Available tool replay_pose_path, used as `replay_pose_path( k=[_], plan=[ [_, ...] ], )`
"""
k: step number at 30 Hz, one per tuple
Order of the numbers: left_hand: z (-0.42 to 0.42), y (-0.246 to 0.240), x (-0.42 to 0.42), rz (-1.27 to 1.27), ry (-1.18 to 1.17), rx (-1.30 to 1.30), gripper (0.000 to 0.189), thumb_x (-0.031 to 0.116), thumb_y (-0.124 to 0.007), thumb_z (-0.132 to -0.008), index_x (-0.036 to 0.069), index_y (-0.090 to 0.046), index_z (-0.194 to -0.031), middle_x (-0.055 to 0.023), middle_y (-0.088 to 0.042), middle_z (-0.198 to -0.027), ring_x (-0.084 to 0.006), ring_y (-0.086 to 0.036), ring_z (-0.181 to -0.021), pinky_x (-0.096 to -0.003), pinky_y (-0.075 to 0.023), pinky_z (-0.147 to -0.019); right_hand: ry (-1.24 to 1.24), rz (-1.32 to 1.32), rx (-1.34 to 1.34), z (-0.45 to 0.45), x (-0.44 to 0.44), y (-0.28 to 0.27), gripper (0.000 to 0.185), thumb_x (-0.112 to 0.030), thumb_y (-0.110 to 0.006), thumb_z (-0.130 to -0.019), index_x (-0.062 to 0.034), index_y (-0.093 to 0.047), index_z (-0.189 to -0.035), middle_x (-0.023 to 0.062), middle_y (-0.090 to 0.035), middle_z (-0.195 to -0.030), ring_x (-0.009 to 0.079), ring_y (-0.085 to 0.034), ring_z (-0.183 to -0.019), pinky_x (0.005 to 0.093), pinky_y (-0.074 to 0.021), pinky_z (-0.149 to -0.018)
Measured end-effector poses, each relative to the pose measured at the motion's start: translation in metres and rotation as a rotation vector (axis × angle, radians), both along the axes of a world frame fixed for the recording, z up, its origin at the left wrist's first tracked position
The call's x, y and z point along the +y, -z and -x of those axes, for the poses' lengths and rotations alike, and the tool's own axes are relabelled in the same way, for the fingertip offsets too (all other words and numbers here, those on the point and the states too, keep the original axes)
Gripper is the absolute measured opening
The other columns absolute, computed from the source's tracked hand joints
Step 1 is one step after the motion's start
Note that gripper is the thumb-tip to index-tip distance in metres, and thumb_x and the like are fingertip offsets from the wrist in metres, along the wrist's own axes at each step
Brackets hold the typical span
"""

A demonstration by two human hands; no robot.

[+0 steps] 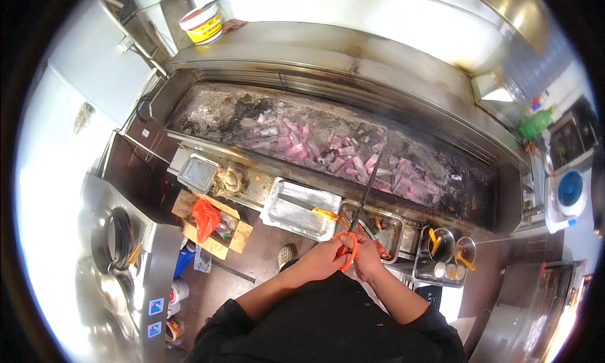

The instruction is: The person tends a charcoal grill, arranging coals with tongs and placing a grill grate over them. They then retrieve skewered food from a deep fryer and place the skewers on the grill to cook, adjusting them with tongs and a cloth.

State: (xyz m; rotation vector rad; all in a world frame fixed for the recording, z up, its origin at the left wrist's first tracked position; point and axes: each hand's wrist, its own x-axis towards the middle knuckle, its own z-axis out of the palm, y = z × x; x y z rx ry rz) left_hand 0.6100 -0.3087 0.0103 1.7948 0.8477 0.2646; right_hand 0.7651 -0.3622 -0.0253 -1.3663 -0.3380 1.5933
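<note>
Both my hands are on the orange handles of a pair of long dark metal tongs (364,195), low in front of my body. My left hand (326,259) holds the handle from the left, and my right hand (367,256) closes on it from the right. The long end of the tongs reaches over the front edge of a charcoal grill (222,98), its tip above glowing charcoal (361,167). Just left of the hands, a knife with a yellow handle (324,213) lies across a foil-lined tray (295,223). A metal tray (397,221) with red-handled tools is beside the right hand.
A cardboard box (243,237) with a red plastic bag (205,220) stands on the floor at left, near a steel counter (156,245) with pans. At right, a tray (418,273) holds metal containers and shaker jars. A white bucket (202,25) stands on the ledge behind the grill.
</note>
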Motion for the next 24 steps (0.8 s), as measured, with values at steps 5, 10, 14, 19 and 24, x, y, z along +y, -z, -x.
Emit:
replay_pose_path(
  k=[5,10,14,19,24],
  plan=[
    [0.077,-0.014,0.023,0.079,-0.183,-0.081,0.035,0.019,-0.070,-0.094,0.001,-0.064,-0.124,-0.0109,-0.072,-0.086,-0.0133,-0.068,-0.081,-0.0304,-0.0546,-0.075,-0.256,-0.026,-0.215,-0.006,0.026,0.019,0.023,-0.018,-0.066,-0.094,0.0041,-0.067,-0.103,0.0115,-0.072,-0.089,0.0185,-0.069,-0.077,0.0323,-0.0557,-0.070],
    [0.220,0.099,0.036,0.352,-0.688,-0.515,0.027,0.012,-0.064,-0.099,-0.003,-0.064,-0.122,-0.0054,-0.071,-0.097,-0.0089,-0.066,-0.086,-0.0232,-0.0533,-0.080,-0.330,-0.003,-0.736,-0.056,0.067,0.013,0.021,-0.018,-0.069,-0.093,0.0007,-0.063,-0.101,0.0146,-0.071,-0.089,0.0234,-0.070,-0.082,0.0374,-0.0565,-0.067],
    [0.334,0.291,-0.035,0.120,-0.739,0.510,0.054,0.043,-0.064,-0.095,-0.001,-0.062,-0.126,-0.0206,-0.072,-0.107,-0.0347,-0.068,-0.106,-0.0442,-0.0532,-0.094,-0.443,-0.051,-1.599,-0.070,0.115,-0.039,0.034,-0.031,-0.073,-0.087,-0.0031,-0.062,-0.104,0.0202,-0.068,-0.099,0.0416,-0.067,-0.092,0.0492,-0.0531,-0.080],
    [0.467,0.399,-0.241,0.922,-0.533,0.612,0.046,0.042,-0.056,-0.098,0.002,-0.061,-0.122,-0.0173,-0.067,-0.101,-0.0326,-0.064,-0.093,-0.0449,-0.0516,-0.079,-0.794,-0.311,-1.991,-0.029,0.182,-0.112,0.036,-0.030,-0.075,-0.078,-0.0043,-0.064,-0.100,0.0173,-0.067,-0.095,0.0386,-0.067,-0.092,0.0485,-0.0534,-0.079],
    [0.536,0.408,-0.251,1.270,-0.983,0.183,0.027,0.030,-0.051,-0.105,0.008,-0.064,-0.112,-0.0048,-0.063,-0.082,-0.0198,-0.060,-0.062,-0.0347,-0.0507,-0.051,-1.064,-0.409,-2.119,0.005,0.239,-0.135,0.033,-0.028,-0.075,-0.073,-0.0054,-0.066,-0.096,0.0141,-0.065,-0.091,0.0374,-0.068,-0.085,0.0478,-0.0537,-0.074]
  ],
)
